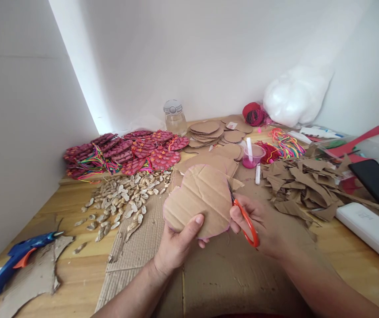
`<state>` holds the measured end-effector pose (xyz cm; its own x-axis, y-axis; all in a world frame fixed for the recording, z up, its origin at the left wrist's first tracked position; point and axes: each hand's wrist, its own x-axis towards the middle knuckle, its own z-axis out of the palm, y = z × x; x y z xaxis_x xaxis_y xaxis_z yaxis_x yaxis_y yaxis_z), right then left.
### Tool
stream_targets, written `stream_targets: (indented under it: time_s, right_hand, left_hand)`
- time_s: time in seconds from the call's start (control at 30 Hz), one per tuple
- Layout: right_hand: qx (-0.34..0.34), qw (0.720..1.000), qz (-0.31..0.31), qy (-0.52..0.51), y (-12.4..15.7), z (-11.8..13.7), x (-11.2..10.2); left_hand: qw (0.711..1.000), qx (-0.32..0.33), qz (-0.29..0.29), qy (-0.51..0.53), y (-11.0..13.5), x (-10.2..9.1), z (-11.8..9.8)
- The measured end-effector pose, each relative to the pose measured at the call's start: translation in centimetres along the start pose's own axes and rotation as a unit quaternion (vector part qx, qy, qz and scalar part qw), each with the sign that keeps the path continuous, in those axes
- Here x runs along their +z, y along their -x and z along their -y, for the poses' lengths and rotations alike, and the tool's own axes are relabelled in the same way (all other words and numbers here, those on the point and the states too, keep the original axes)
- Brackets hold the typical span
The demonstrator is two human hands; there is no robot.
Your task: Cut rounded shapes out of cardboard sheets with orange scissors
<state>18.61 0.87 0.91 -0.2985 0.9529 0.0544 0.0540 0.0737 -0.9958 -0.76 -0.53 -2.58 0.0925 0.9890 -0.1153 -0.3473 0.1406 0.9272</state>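
Observation:
My left hand [184, 240] grips a rounded piece of cardboard [199, 198] from below, thumb on top and fingers beneath. A purple line runs along parts of its edge. My right hand [255, 223] is closed around the orange handles of a pair of scissors [249, 225]. Their dark blades lie at the right edge of the cardboard, partly hidden by it. A narrow offcut sticks out to the right just above the blades. Beneath both hands lies a large flat cardboard sheet [222, 278].
Peanut shells [123, 203] and red patterned pieces [136, 152] lie left, with a blue glue gun [20, 256]. Behind are a jar [175, 118] and cardboard shapes [206, 128]. To the right are cardboard scraps [308, 181], a pink cup [253, 155], a phone [378, 190] and a white box [368, 234].

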Motion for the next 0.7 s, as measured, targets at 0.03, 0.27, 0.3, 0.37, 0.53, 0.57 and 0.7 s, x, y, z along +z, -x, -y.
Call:
stream_targets:
  time_s: [0.03, 0.27, 0.3, 0.37, 0.53, 0.57, 0.7]
  right_hand:
    - [-0.003, 1.0, 0.0, 0.002, 0.0, -0.08, -0.03]
    - [0.058, 0.998, -0.013, -0.02, -0.15, -0.2, 0.16]
    - [0.061, 0.998, -0.012, -0.027, -0.15, -0.17, 0.22]
    - [0.065, 0.997, -0.013, -0.042, -0.12, -0.1, 0.32]
    - [0.065, 0.996, -0.015, -0.053, 0.05, -0.17, 0.4]
    - [0.064, 0.996, -0.016, -0.052, 0.07, -0.3, 0.4]
    - [0.052, 0.997, -0.024, -0.06, 0.11, -1.01, 0.37]
  left_hand:
    - [1.0, -0.003, 0.0, -0.003, 0.01, 0.01, -0.04]
    - [1.0, -0.002, -0.008, -0.018, -0.03, -0.13, -0.21]
    - [1.0, 0.0, -0.007, -0.017, -0.03, -0.15, -0.19]
    - [1.0, 0.001, -0.002, -0.015, -0.02, -0.18, -0.11]
    - [1.0, 0.002, 0.015, -0.015, -0.06, -0.36, 0.1]
    - [1.0, 0.003, 0.016, -0.015, -0.08, -0.38, 0.13]
    - [1.0, 0.004, 0.012, -0.012, -0.13, -0.33, 0.15]
